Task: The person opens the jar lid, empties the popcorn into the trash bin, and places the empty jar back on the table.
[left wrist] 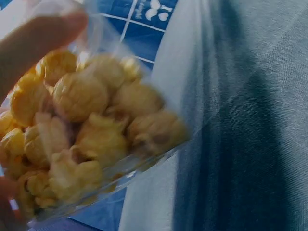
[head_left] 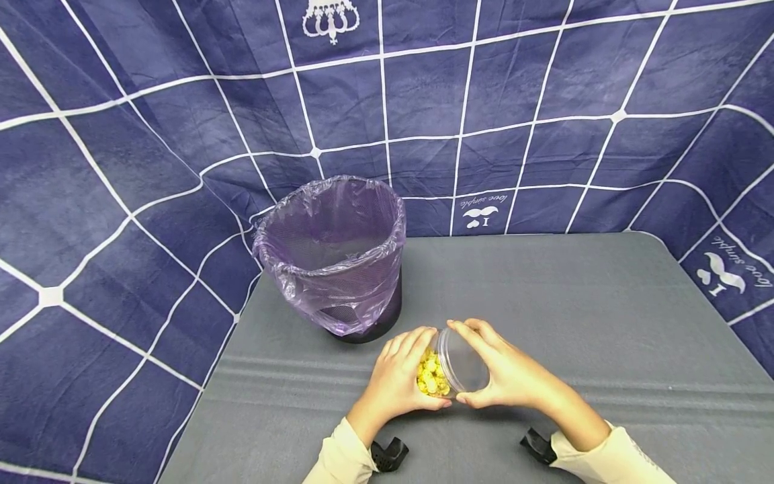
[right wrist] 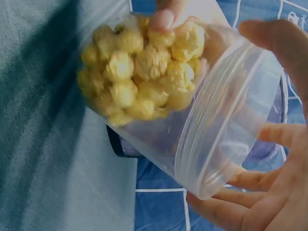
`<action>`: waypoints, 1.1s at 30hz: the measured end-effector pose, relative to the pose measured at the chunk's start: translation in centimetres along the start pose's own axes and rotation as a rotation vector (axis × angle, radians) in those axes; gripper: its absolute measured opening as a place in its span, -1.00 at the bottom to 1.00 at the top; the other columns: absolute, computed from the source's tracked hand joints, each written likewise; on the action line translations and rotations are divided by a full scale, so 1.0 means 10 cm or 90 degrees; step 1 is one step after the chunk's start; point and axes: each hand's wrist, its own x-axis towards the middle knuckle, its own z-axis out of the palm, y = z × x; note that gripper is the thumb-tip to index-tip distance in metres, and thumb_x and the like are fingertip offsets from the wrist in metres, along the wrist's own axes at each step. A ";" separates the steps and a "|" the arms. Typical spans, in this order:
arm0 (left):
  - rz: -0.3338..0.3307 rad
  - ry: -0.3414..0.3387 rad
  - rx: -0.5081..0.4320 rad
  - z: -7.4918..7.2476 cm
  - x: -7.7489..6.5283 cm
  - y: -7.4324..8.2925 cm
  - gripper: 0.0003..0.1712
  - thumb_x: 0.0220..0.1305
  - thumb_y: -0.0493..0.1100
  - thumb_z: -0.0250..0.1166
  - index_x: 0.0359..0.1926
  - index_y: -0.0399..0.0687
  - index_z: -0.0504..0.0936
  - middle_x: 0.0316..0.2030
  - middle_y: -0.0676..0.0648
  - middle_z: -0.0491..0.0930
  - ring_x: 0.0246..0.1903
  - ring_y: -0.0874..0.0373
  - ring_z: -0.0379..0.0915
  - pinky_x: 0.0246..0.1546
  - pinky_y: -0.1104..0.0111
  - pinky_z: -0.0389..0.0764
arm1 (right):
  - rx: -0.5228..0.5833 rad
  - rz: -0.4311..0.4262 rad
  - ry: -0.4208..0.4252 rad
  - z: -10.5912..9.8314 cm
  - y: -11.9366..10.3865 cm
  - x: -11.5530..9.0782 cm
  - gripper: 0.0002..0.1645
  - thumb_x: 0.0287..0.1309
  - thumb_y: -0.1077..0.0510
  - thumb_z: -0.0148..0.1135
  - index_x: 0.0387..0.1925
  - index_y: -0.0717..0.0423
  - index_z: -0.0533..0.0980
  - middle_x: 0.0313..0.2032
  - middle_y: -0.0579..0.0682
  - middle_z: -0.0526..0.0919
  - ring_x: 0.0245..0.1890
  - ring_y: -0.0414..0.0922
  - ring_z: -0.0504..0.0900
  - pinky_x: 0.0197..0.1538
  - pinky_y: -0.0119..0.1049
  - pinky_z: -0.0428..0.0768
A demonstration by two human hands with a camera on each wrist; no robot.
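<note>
A clear plastic jar [right wrist: 159, 149], partly filled with yellow popcorn [head_left: 431, 374], is held tilted above the grey table, its lidded end toward the right. My left hand [head_left: 396, 376] grips the jar's body, fingers over the far side and thumb on the near side. Around the rim of the clear lid [head_left: 468, 363], my right hand [head_left: 504, 370] curls its fingers and thumb. In the right wrist view the lid sits on the jar's mouth. Close up in the left wrist view, the popcorn [left wrist: 82, 96] lies against the jar's wall, somewhat blurred.
Beyond the left hand stands a black mesh bin [head_left: 387, 316] lined with a purple plastic bag [head_left: 338, 289]. Blue cloth with white grid lines [head_left: 484, 101] hangs behind and at both sides of the grey table [head_left: 544, 289].
</note>
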 end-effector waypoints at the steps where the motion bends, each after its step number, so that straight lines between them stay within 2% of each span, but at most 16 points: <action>1: 0.001 -0.013 -0.005 -0.01 0.00 -0.01 0.24 -0.57 0.42 0.40 0.22 -0.04 0.26 0.10 -0.02 0.35 0.03 0.09 0.30 -0.01 0.25 0.35 | 0.000 -0.006 -0.005 0.00 0.00 0.00 0.26 -0.54 -0.18 0.48 0.32 -0.10 0.09 0.06 -0.01 0.27 -0.03 -0.09 0.40 -0.12 -0.14 0.50; 4: -0.008 -0.051 -0.023 -0.04 -0.02 -0.03 0.24 -0.57 0.42 0.41 0.23 -0.02 0.25 0.11 -0.01 0.36 0.04 0.09 0.30 0.01 0.24 0.35 | 0.006 -0.025 -0.022 0.00 -0.01 0.01 0.23 -0.54 -0.15 0.49 0.30 -0.07 0.13 0.09 0.01 0.25 -0.03 -0.08 0.40 -0.12 -0.14 0.50; 7: -0.012 -0.071 -0.027 -0.06 -0.03 -0.05 0.23 -0.55 0.42 0.41 0.23 -0.01 0.24 0.11 0.00 0.35 0.06 0.09 0.29 0.03 0.24 0.33 | 0.016 -0.038 -0.044 0.00 0.00 0.01 0.21 -0.51 -0.11 0.49 0.30 -0.05 0.12 0.14 0.03 0.21 -0.01 -0.07 0.40 -0.11 -0.15 0.50; 10: -0.010 -0.073 -0.024 -0.07 -0.02 -0.06 0.23 -0.55 0.41 0.41 0.23 -0.03 0.25 0.12 0.00 0.35 0.06 0.10 0.28 0.03 0.25 0.33 | 0.030 -0.050 -0.065 0.00 0.02 0.01 0.22 -0.50 -0.04 0.50 0.31 -0.07 0.10 0.22 0.05 0.15 0.08 -0.03 0.33 -0.06 -0.11 0.46; 14: -0.009 -0.070 -0.025 -0.08 -0.02 -0.06 0.24 -0.57 0.41 0.42 0.22 -0.04 0.26 0.12 -0.01 0.35 0.06 0.10 0.27 0.02 0.24 0.33 | 0.042 -0.049 -0.093 -0.01 0.02 0.00 0.27 -0.48 -0.02 0.51 0.34 -0.08 0.03 0.32 0.05 0.00 0.23 0.04 0.13 0.05 -0.01 0.36; 17: -0.017 -0.070 -0.024 -0.08 -0.01 -0.05 0.24 -0.58 0.41 0.42 0.22 -0.04 0.26 0.11 -0.01 0.35 0.06 0.09 0.27 0.02 0.24 0.33 | 0.047 0.004 -0.094 -0.04 -0.02 -0.02 0.28 -0.36 -0.16 0.46 0.37 -0.07 -0.07 0.34 0.05 -0.07 0.26 0.05 0.08 0.09 0.01 0.31; 20: -0.027 -0.064 -0.016 -0.06 0.01 -0.04 0.23 -0.59 0.40 0.43 0.21 -0.03 0.27 0.10 -0.01 0.35 0.06 0.10 0.27 0.01 0.24 0.33 | 0.037 0.095 -0.073 -0.06 -0.09 -0.02 0.22 -0.23 -0.32 0.31 0.38 -0.13 -0.13 0.33 0.09 -0.01 0.20 0.09 0.20 0.06 0.03 0.34; 24: -0.028 -0.053 -0.001 -0.03 0.02 -0.03 0.24 -0.61 0.41 0.43 0.20 -0.02 0.27 0.09 -0.01 0.35 0.05 0.10 0.26 -0.01 0.23 0.33 | 0.019 0.187 -0.047 -0.04 -0.14 0.00 0.09 -0.08 -0.37 0.15 0.37 -0.12 -0.10 0.27 0.12 0.14 0.06 0.15 0.38 -0.02 0.06 0.39; 28: -0.028 -0.050 0.005 -0.03 0.02 -0.03 0.23 -0.60 0.42 0.42 0.20 -0.02 0.27 0.08 -0.02 0.35 0.05 0.09 0.26 -0.01 0.23 0.33 | 0.001 0.222 -0.039 -0.01 -0.15 0.02 0.07 -0.08 -0.42 0.10 0.35 0.01 0.00 0.20 0.16 0.27 0.00 0.15 0.44 -0.05 0.05 0.42; 33: -0.025 -0.048 0.007 -0.02 0.03 -0.03 0.23 -0.60 0.41 0.42 0.20 -0.04 0.28 0.08 -0.02 0.35 0.04 0.08 0.27 -0.03 0.23 0.34 | -0.022 0.220 -0.032 0.01 -0.14 0.05 0.09 -0.16 -0.44 0.15 0.28 0.13 0.15 0.06 0.21 0.41 -0.05 0.15 0.47 -0.08 0.04 0.44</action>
